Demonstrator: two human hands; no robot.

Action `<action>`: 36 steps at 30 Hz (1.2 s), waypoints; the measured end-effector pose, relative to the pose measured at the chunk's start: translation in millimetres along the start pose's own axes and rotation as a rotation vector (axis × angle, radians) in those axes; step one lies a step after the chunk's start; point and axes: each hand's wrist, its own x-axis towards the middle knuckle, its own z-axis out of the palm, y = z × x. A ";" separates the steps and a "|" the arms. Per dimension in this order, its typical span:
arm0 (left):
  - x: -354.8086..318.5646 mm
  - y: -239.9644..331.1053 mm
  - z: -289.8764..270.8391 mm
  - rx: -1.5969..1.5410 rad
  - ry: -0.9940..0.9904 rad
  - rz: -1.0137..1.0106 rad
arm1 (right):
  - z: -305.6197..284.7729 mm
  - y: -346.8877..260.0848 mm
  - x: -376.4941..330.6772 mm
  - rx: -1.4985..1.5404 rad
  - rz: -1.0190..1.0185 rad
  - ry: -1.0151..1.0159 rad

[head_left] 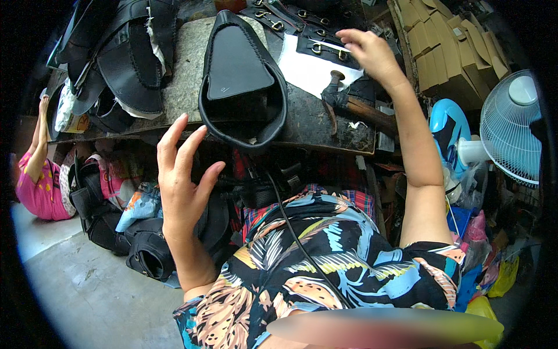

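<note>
A black leather piece [239, 61] with a stitched, wedge-shaped panel and a thick rounded rim lies on the workbench in front of me. My left hand [185, 180] hovers by its near left side, fingers spread, touching nothing. My right hand [372, 53] reaches over the far right of the bench, fingers stretched out beside a black strap [326, 50] with metal fittings. Whether the fingertips touch the strap cannot be made out. Under that strap is a white sheet [302, 72]. A hammer with a wooden handle [372, 114] rests nearer me, below the right hand.
Stitched black leather pieces [131, 67] are heaped on the bench's left. More straps with metal fittings [273, 20] lie at the back. Cardboard pieces [447, 52] and a fan [514, 128] stand to the right. Another person in pink [43, 189] is at far left.
</note>
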 end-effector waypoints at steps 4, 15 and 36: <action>4.0 4.5 3.1 -0.018 0.006 0.035 | 24.7 -16.5 -14.6 -0.324 -0.139 -0.004; -1.8 -11.7 7.5 -1.421 0.383 -0.702 | -4.8 -35.9 -12.1 0.738 0.097 0.237; 54.5 13.0 47.3 -1.811 0.106 -0.929 | -9.7 -134.7 -56.9 1.720 -0.037 -0.046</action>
